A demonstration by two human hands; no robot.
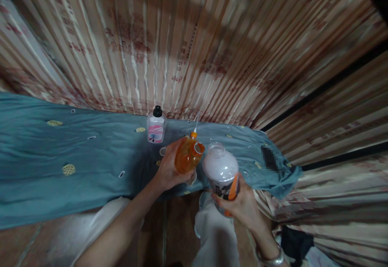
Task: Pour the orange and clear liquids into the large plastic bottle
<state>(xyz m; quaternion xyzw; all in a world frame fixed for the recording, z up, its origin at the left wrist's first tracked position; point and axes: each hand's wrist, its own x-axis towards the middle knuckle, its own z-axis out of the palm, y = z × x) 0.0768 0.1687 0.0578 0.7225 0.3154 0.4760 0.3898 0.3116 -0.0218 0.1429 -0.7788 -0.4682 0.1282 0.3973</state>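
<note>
My left hand (168, 170) grips an orange bottle (188, 156) with an orange loop handle, tilted to the right. A thin orange-and-white nozzle (195, 131) pokes up just behind it. My right hand (242, 204) holds a white bottle (222, 172) with an open clear neck and a dark and orange label. The orange bottle's top leans close to the white bottle's mouth; the two are almost touching. Both are held above the near edge of a teal cloth (75, 162).
A small clear bottle (156, 125) with a black cap and pink label stands on the teal cloth behind my hands. A small pale lid (163, 151) lies beside my left hand. Striped beige curtains (212, 49) hang behind. White fabric (215, 234) lies below.
</note>
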